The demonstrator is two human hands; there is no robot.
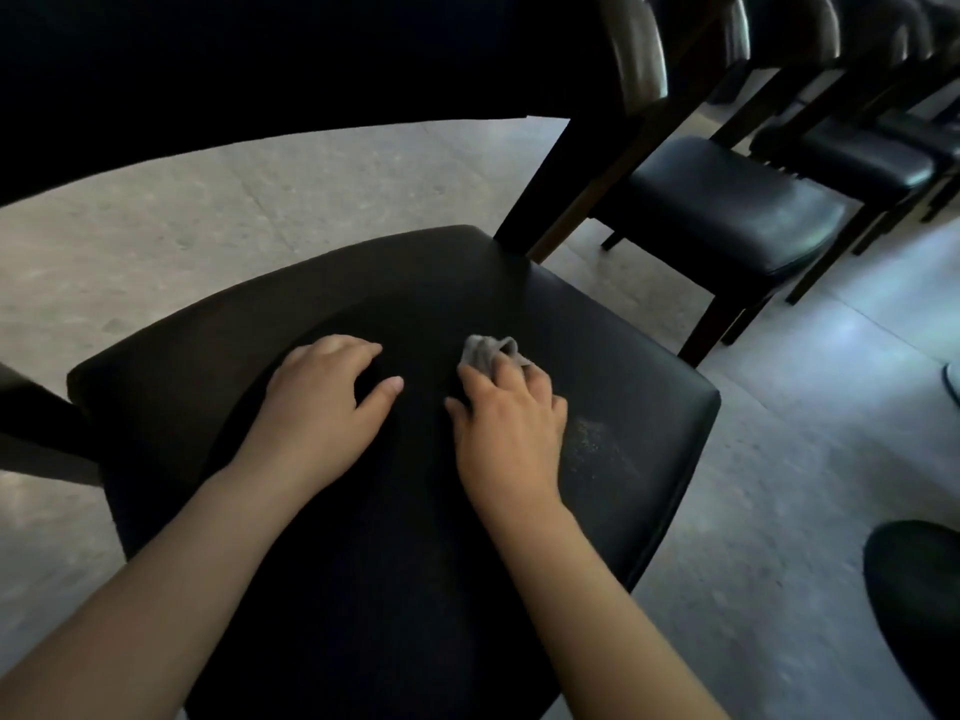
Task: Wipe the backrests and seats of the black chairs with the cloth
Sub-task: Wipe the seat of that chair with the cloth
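Observation:
The black padded seat (597, 324) of the nearest chair fills the middle of the head view. Its dark backrest (311, 59) arches across the top. A small grey cloth (485, 350) is bunched on the seat under the fingers of my right hand (511, 423), which presses it down. My left hand (324, 394) rests flat on the seat just left of it, fingers apart, holding nothing. A pale dusty smear (597, 441) shows on the seat to the right of my right hand.
More black chairs (727, 210) stand in a row to the right, receding toward the upper right corner. Grey concrete floor (805, 459) lies around the chair. A dark rounded shape (914, 605) sits at the lower right edge.

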